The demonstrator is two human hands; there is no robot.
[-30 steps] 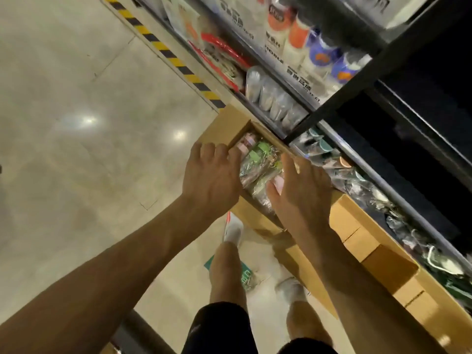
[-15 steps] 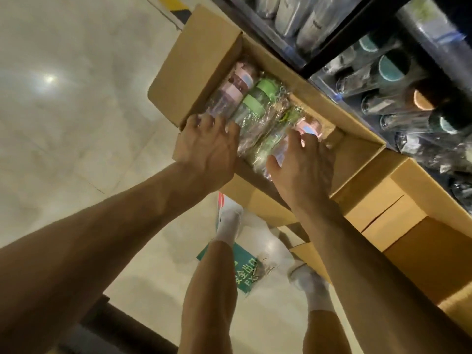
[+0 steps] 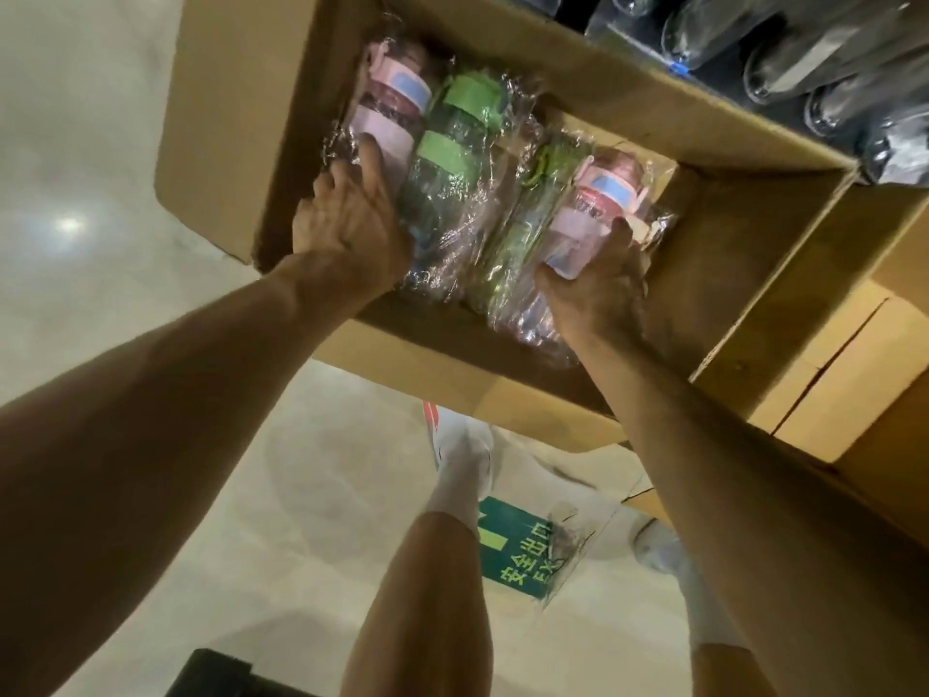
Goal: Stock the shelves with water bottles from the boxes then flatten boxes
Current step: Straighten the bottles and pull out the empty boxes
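Note:
An open cardboard box (image 3: 236, 123) on the floor holds several plastic-wrapped water bottles lying side by side. My left hand (image 3: 352, 223) grips the pink-lidded bottle (image 3: 387, 113) at the box's left end. Beside it lies a green-lidded bottle (image 3: 452, 143), then another green one (image 3: 528, 213). My right hand (image 3: 598, 289) curls around the pink bottle (image 3: 598, 208) at the right end, thumb underneath. The right part of the box is bare.
Low shelves with clear wrapped bottles (image 3: 804, 52) run along the top right. More cardboard boxes (image 3: 854, 374) stand to the right. My legs and white shoes (image 3: 462, 445) are below, by a green floor sign (image 3: 518, 555) and a dark object (image 3: 221, 676).
The view has closed in on the box as I leaned down. Both hands moved from the box's near edge into it and took hold of the two pink bottles.

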